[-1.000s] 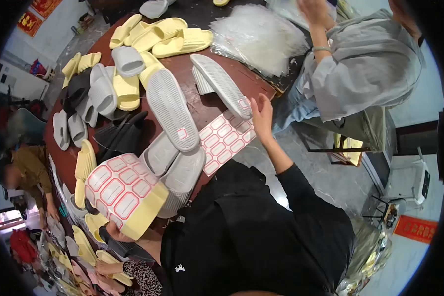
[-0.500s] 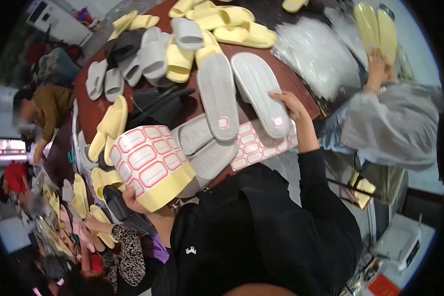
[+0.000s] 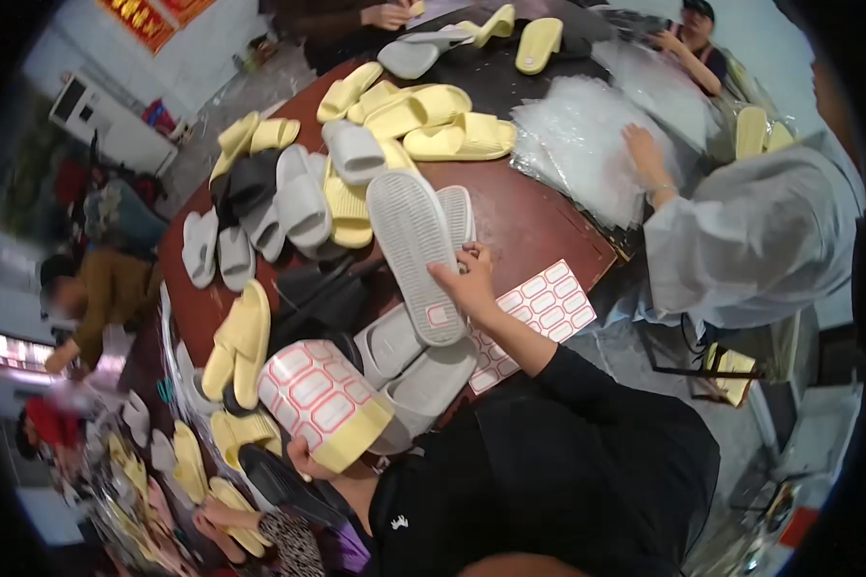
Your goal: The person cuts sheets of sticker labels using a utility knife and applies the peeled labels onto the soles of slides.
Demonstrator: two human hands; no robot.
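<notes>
In my left hand point(image 3: 310, 460) is a curled sheet of red-bordered white labels point(image 3: 310, 385) with a yellow lower edge. My right hand point(image 3: 467, 284) is closed at the side of a grey slipper point(image 3: 409, 240), whose ribbed sole faces me. A small red-bordered label point(image 3: 438, 315) sits near the end of that sole. Behind it, partly hidden, another grey slipper point(image 3: 458, 213) shows. Below, a pair of grey slippers point(image 3: 433, 385) lies between the label sheet and my body. A flat label sheet point(image 3: 558, 300) lies under my right forearm.
Yellow slippers point(image 3: 460, 137) and grey slippers point(image 3: 303, 200) are heaped across the brown table point(image 3: 520, 207). Clear plastic bags point(image 3: 582, 144) lie at the right, under the hand point(image 3: 649, 159) of a person in grey. Other people work at the left and far side.
My right hand has moved left onto the other grey slipper, and the second slipper now sits behind it. The view has shifted. The neighbour's hand went from yellow slippers to the plastic bags.
</notes>
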